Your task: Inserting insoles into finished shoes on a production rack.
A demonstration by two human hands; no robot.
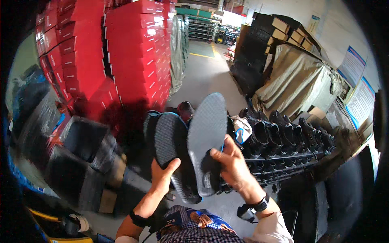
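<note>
My left hand (pixel 164 174) grips a stack of dark insoles (pixel 170 141), its thumb lying across the textured top one. Behind that one, the blue edges of others show at the left. Held up by my right hand (pixel 233 164) is a single grey insole (pixel 208 129) with a blue rim, pinched near its middle under my thumb. Its toe end points up and away from me. The two hands are side by side, and the grey insole overlaps the right edge of the dark ones. My fingers behind the insoles are mostly hidden.
A rack of black shoes (pixel 279 137) stands to the right, a white shoe (pixel 242 128) at its near end. Tall stacks of red boxes (pixel 133 56) rise at the left, above plastic-wrapped dark bins (pixel 85 137). A tarp-covered pile (pixel 298 77) sits far right beside an aisle (pixel 204 77).
</note>
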